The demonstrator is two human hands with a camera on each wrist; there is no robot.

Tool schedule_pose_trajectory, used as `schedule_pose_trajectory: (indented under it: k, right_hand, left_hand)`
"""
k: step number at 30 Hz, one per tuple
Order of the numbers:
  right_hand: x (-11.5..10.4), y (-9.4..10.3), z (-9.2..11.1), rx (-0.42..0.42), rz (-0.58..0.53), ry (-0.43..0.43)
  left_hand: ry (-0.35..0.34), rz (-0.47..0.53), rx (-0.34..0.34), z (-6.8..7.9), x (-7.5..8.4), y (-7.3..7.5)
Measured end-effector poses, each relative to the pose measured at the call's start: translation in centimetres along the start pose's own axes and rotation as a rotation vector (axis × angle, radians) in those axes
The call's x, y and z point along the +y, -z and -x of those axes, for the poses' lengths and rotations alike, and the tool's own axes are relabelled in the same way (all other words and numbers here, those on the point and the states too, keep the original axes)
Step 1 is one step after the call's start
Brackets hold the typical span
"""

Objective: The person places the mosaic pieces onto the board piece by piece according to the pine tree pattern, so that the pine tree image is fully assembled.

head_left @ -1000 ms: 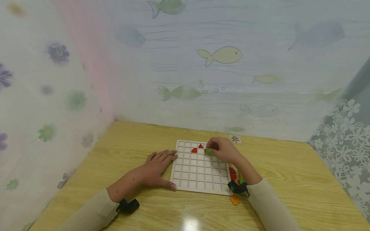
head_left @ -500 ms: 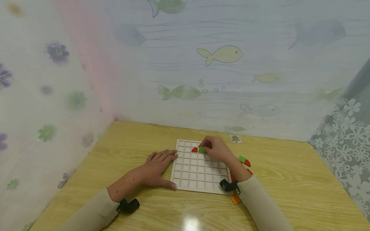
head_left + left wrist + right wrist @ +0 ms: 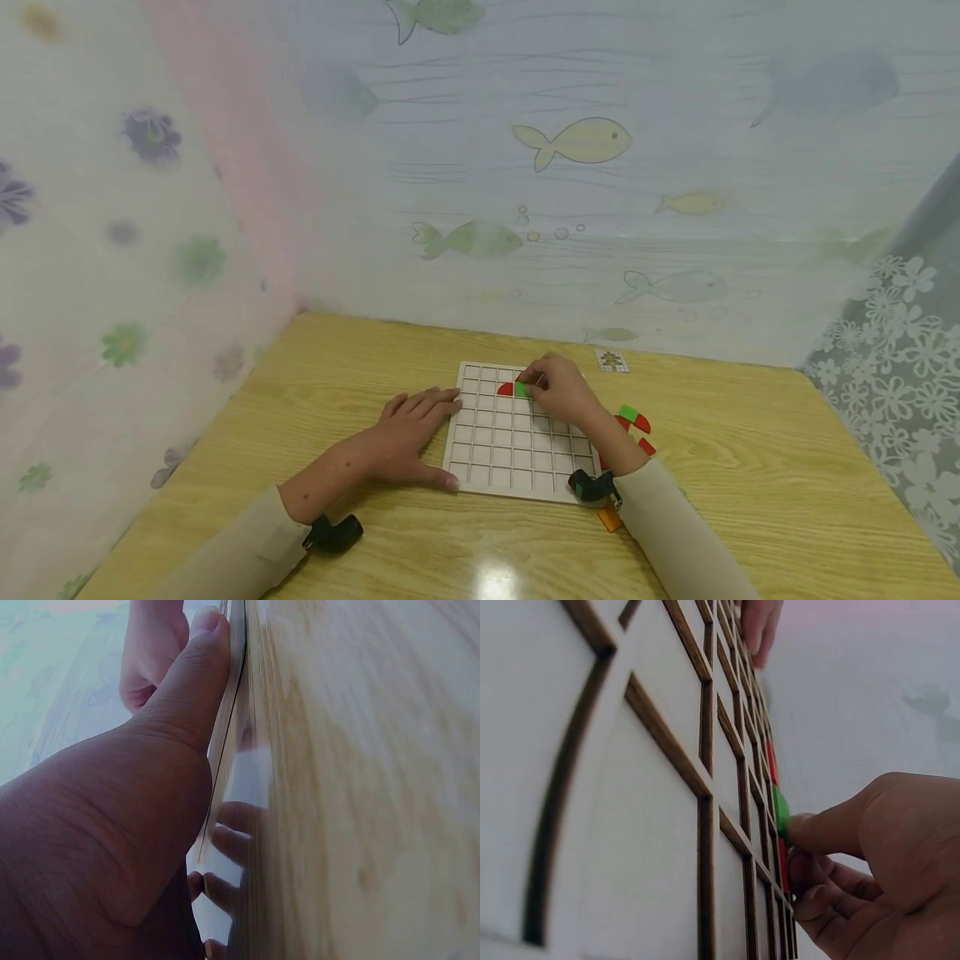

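A pale wooden grid board lies on the table. My left hand rests at its left side, fingers spread and touching the edge, thumb on the near left corner. My right hand is over the board's far part, and its thumb and fingers pinch a green tile at a cell. Left of this tile sits a red quarter-round tile. In the right wrist view, red tiles show on either side of the green one. The fingers partly hide the green tile and the cells behind it.
Loose red and green tiles lie right of the board, partly hidden by the right forearm. An orange tile is near the board's near right corner. A small pattern card lies behind the board. Fabric with printed fish hangs behind the table.
My right hand has moved left with the green tile, to the cell beside the red quarter-round tile. In the last half second it has barely moved. The left hand stays put.
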State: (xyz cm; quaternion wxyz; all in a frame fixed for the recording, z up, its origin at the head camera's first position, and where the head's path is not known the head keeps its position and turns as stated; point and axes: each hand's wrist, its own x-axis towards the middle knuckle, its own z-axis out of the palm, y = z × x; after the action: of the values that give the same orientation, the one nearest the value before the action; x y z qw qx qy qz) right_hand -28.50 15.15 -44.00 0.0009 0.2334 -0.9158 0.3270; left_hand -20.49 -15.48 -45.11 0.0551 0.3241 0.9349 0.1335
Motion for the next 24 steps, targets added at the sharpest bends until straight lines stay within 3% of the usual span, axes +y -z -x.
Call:
schedule_pose_trajectory:
  k: [13,24]
  right_hand:
    - [1.2,1.3,1.6,0.045,0.014,0.018]
    - [3.7,4.7,4.8,0.132,0.045,0.009]
  left_hand:
    - [0.015,0.010,-0.012,-0.2,-0.1,0.0]
    - [0.009,0.020,-0.014,-0.3,-0.3,-0.1]
